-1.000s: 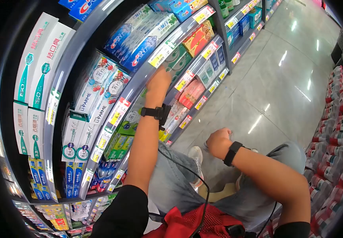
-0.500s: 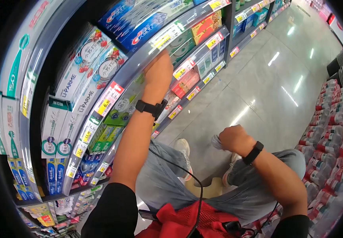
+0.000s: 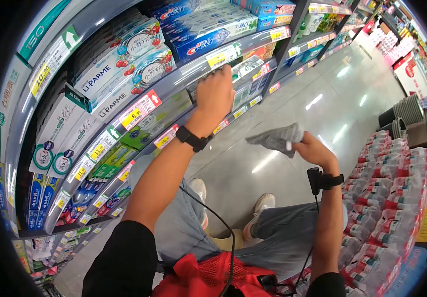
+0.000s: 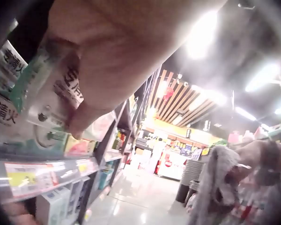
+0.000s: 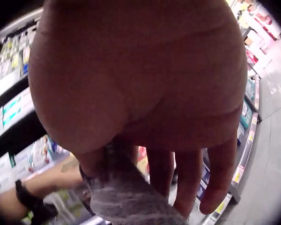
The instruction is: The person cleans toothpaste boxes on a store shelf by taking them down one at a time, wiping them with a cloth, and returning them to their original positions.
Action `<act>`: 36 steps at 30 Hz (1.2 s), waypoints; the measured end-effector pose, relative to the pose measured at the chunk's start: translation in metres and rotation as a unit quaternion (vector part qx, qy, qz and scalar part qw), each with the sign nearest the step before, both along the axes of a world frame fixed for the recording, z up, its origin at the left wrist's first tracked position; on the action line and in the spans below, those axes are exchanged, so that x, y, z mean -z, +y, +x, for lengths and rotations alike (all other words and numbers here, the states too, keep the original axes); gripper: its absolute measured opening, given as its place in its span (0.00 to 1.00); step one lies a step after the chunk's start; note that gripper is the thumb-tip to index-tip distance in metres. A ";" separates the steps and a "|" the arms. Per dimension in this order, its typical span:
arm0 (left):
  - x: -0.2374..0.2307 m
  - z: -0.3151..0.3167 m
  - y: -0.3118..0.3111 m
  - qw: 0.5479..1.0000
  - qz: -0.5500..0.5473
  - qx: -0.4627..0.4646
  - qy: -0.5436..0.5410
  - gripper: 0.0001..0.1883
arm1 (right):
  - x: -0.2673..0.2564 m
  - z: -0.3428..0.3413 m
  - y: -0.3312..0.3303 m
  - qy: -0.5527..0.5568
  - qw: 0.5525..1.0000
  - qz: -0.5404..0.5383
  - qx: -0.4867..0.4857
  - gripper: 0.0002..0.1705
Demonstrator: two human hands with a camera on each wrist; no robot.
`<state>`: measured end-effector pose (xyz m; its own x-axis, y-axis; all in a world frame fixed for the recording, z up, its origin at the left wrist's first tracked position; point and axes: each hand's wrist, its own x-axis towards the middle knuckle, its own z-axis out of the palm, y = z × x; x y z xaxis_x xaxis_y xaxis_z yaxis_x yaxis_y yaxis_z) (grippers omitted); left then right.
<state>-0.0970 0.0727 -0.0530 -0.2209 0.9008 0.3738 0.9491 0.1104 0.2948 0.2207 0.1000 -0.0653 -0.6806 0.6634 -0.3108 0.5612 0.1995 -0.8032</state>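
Observation:
My left hand [image 3: 215,94] is at the lower shelf, just beneath a price rail. In the left wrist view its fingers curl round a white and green toothpaste package [image 4: 54,96], beside similar packages [image 4: 3,112]. My right hand [image 3: 316,152] is out over the aisle, pinching a grey cloth [image 3: 275,138] that spreads to the left. Seen from the right wrist, the cloth [image 5: 126,199] comes from between thumb and fingers, the other fingers hanging fairly straight.
LI-PARME boxes [image 3: 124,89] and blue Crest boxes [image 3: 208,42] fill the shelf above, behind the curved price rail [image 3: 174,74]. Shrink-wrapped bottles [image 3: 371,198] stand on the right, with stacked dark baskets [image 3: 406,114] beyond. Tiled floor [image 3: 302,119] lies between.
Relative to the shelf, my left hand has shifted along it, away from the green boxes. My right hand has reached outward, and the cloth, formerly bunched by it, now spreads out. The head view has tilted up.

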 end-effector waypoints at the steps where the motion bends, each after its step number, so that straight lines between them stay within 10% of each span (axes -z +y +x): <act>1: -0.006 0.008 -0.004 1.000 0.005 -0.001 -0.006 0.25 | 0.001 0.011 0.006 0.096 0.993 -0.040 0.063 0.16; 7: -0.006 0.046 -0.008 0.927 -0.031 0.100 -0.360 0.36 | -0.043 0.016 0.005 0.281 0.924 -0.100 0.241 0.38; 9: -0.003 0.056 -0.003 0.906 -0.017 0.107 -0.408 0.38 | -0.054 0.012 0.002 0.475 0.791 -0.226 0.312 0.42; 11: -0.006 0.065 -0.002 0.835 0.007 0.118 -0.537 0.38 | -0.053 0.017 0.010 0.529 0.747 -0.256 0.310 0.43; 13: -0.013 0.071 -0.004 0.836 0.030 0.125 -0.534 0.38 | -0.056 0.022 0.014 0.667 0.644 -0.340 0.162 0.44; 17: -0.020 0.080 -0.003 0.808 0.041 0.117 -0.576 0.32 | -0.040 0.027 0.035 0.712 0.584 -0.372 0.121 0.39; 29: -0.012 0.099 0.009 0.739 0.082 0.193 -0.640 0.29 | -0.043 -0.034 0.027 0.645 0.684 -0.320 0.119 0.39; 36: 0.005 0.104 0.009 0.799 0.120 0.252 -0.533 0.33 | -0.022 -0.069 0.008 0.365 0.902 -0.079 0.215 0.27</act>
